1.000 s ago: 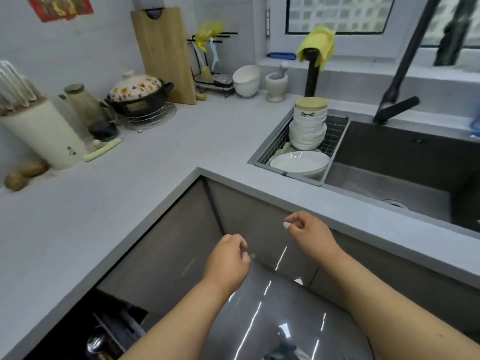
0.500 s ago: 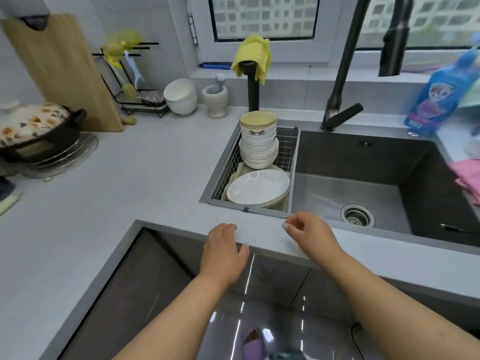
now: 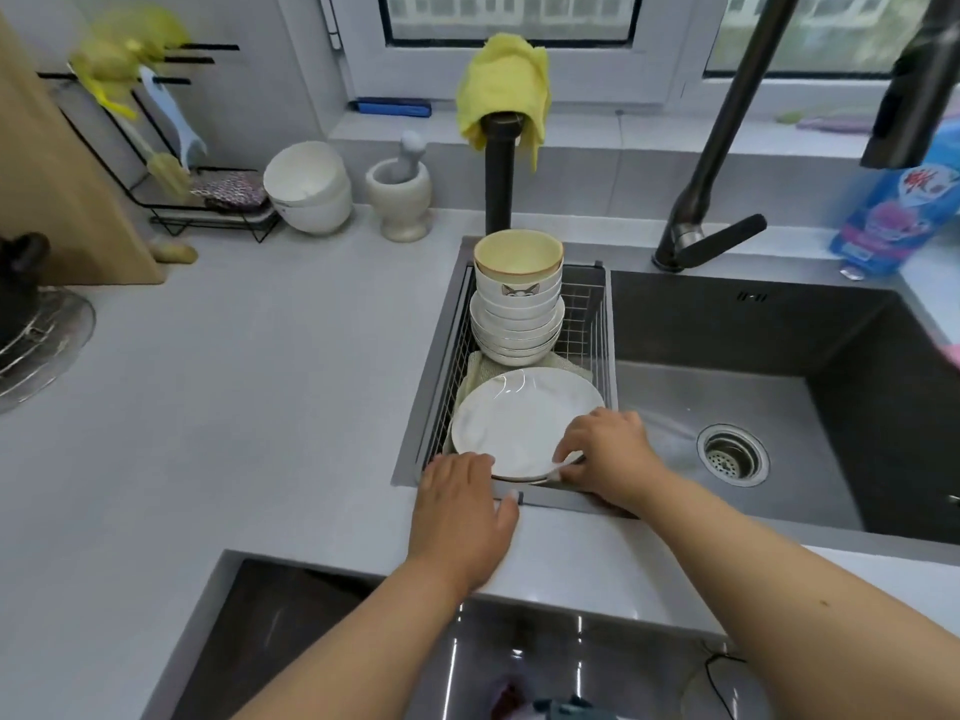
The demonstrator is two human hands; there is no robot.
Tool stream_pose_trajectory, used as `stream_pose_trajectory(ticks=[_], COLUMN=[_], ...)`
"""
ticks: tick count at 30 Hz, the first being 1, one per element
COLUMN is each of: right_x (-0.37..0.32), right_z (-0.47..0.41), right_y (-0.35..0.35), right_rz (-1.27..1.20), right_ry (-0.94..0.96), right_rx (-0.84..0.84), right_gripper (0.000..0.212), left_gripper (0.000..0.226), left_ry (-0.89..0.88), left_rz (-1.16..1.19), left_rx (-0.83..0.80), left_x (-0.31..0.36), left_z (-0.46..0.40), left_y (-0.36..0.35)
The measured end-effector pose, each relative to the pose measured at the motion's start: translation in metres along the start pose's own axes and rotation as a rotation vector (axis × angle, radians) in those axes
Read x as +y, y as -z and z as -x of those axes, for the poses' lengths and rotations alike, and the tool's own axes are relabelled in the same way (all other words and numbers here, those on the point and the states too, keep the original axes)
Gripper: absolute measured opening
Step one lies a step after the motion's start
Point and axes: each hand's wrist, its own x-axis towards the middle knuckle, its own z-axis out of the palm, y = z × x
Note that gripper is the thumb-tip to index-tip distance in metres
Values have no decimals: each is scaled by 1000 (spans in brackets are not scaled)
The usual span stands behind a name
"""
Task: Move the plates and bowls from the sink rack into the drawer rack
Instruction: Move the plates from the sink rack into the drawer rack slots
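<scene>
Head view gives me the grey counter [image 3: 249, 407] first, wrapping round a dark sink [image 3: 779, 397] whose left end carries the wire sink rack [image 3: 592, 324]. At the far end of that rack stands a stack of bowls [image 3: 517, 324], nested upright with a yellow-lined one on top; at the near end, touching the rack's front edge, lies a short stack of white plates [image 3: 519, 423] on a folded cloth. My right hand [image 3: 605, 454] is at the near right rim of the top plate, its fingers curled over the edge and apparently pinching it, though the thumb's place beneath is hidden. My left hand [image 3: 460, 511] lies flat on the counter's edge just before the rack, fingers fairly straight and reaching toward the near left rim of the plates; whether the tips touch the china I cannot tell. The drawer rack is not in sight; only glossy cabinet fronts [image 3: 519, 657] show below the counter. I judge these plates stiff, glazed, probably slick, and breakable, with real weight if lifted as a stack. I'd take them at opposite rims, fingers under and thumbs on top, and keep them level clear of the wire.
</scene>
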Motion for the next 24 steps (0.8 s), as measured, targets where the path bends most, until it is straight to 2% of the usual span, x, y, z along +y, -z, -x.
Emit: stream_pose_trajectory(ticks=[2,5,9,15,20,24], right_x=[4,12,13,11,0,-4], right_z=[-4,-4,0,-2,-4,-7], right_y=[-3,-10,-12,-4,5,10], right_rz=[13,-14,-11,-112,-194,-302], right_ry=[67,207,283,316,276,196], right_rx=[-16,89,239,279,277,218], right_gripper=[16,13,27,28,27,13], left_gripper=[57,61,60,48,52,56], left_ry=[-2,-3,8,23,31,36], left_rz=[20,34,54,102,138,150], left_rx=[20,42,23,32,59,78], left_x=[0,-1,-1,1,2,1], left_z=[1,1,2,4,4,5], left_y=[-1,-2,-1,1,2,0])
